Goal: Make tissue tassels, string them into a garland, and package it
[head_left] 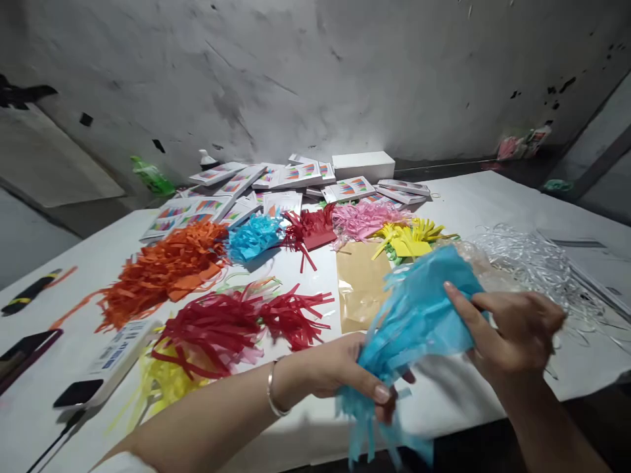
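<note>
A blue tissue-paper tassel (419, 315) with a fringed end is held up over the table's front edge. My left hand (359, 374) is closed around its strips, which hang down below the fingers. At the uncut part of the sheet, my right hand (513, 328) pinches the paper's right side, with the index finger lying on its face; some of its fingers are blurred. Under and behind the blue paper lies a brown paper packet (362, 286) with a clear shiny cover. Dark red tassels (221, 328) lie left of my left hand, over yellow fringe (172, 374).
Orange (162, 276), blue (255, 238), red (315, 226), pink (367, 220) and yellow tassels (409, 238) form a row. Behind them are piled printed flat boxes (296, 176) and a white box (363, 165). White string (527, 263) lies right; a power bank (108, 361) and cutter (32, 291) left.
</note>
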`<action>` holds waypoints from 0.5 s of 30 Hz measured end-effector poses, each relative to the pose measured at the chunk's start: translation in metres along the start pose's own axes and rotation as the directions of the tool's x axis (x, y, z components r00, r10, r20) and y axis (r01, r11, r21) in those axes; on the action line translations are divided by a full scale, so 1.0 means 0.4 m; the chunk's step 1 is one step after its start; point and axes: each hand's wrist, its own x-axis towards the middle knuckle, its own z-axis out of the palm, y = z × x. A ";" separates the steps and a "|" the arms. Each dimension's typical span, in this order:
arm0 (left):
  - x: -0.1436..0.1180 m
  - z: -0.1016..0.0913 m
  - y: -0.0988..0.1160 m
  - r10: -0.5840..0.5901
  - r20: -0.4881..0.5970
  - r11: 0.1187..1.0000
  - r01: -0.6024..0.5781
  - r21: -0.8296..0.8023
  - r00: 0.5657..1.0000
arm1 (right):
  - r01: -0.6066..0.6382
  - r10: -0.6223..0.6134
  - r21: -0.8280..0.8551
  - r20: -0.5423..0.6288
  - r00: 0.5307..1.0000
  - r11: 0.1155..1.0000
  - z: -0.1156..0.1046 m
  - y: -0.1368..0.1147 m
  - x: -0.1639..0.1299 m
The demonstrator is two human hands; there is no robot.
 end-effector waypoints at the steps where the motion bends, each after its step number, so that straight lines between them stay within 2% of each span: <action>1: -0.022 -0.007 0.009 -0.016 -0.051 0.999 0.019 0.041 0.999 | 0.008 -0.009 -0.043 -0.020 1.000 0.999 -0.012 0.001 -0.019; 3: -0.085 -0.035 0.022 -0.056 -0.170 0.991 0.076 0.114 0.984 | 0.072 -0.072 -0.030 0.014 0.997 0.997 -0.020 -0.024 -0.064; 5: -0.164 -0.073 0.030 -0.109 -0.307 0.970 0.169 0.176 0.945 | 0.125 -0.142 0.128 0.135 0.981 0.984 -0.006 -0.087 -0.110; 7: -0.250 -0.112 0.032 -0.136 -0.459 0.925 0.279 0.259 0.878 | 0.086 -0.167 0.320 0.236 0.957 0.943 0.020 -0.173 -0.152; 9: -0.330 -0.141 0.029 -0.108 -0.587 0.829 0.399 0.392 0.802 | 0.008 -0.139 0.434 0.271 0.953 0.901 0.047 -0.259 -0.186; 10: -0.363 -0.149 0.024 -0.031 -0.645 0.758 0.439 0.483 0.763 | -0.030 -0.119 0.467 0.286 0.951 0.884 0.056 -0.296 -0.200; 12: -0.403 -0.150 0.001 0.266 -0.689 0.549 0.481 0.683 0.674 | -0.084 -0.089 0.502 0.312 0.946 0.861 0.067 -0.350 -0.216; 13: -0.408 -0.143 -0.016 0.451 -0.639 0.413 0.489 0.769 0.624 | -0.105 -0.079 0.510 0.325 0.942 0.854 0.068 -0.367 -0.220; 14: -0.402 -0.131 -0.038 0.600 -0.542 0.267 0.491 0.829 0.589 | -0.120 -0.072 0.517 0.337 0.939 0.848 0.068 -0.379 -0.221; 15: -0.386 -0.116 -0.062 0.694 -0.421 0.126 0.476 0.870 0.585 | -0.133 -0.068 0.524 0.347 0.935 0.841 0.068 -0.385 -0.220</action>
